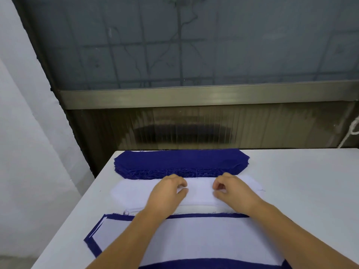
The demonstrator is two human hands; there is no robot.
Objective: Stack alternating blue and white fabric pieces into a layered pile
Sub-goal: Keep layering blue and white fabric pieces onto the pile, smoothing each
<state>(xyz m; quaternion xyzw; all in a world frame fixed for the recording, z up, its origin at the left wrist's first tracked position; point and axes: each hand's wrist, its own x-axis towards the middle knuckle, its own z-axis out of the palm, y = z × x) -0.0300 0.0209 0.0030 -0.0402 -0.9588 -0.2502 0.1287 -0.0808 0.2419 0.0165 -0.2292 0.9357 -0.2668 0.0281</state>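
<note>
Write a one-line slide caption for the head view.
Both hands, left hand and right hand, pinch the white fabric stack between the blue fabric stack and the layered pile.

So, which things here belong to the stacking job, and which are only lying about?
Job: stack of dark blue fabric pieces; stack of white fabric pieces, pinched by left hand and right hand; layered blue-and-white pile.
Lying about: white rope; white table.

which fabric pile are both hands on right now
The middle white stack, between the far blue stack and the near layered pile; left hand and right hand pinch its top.
</note>
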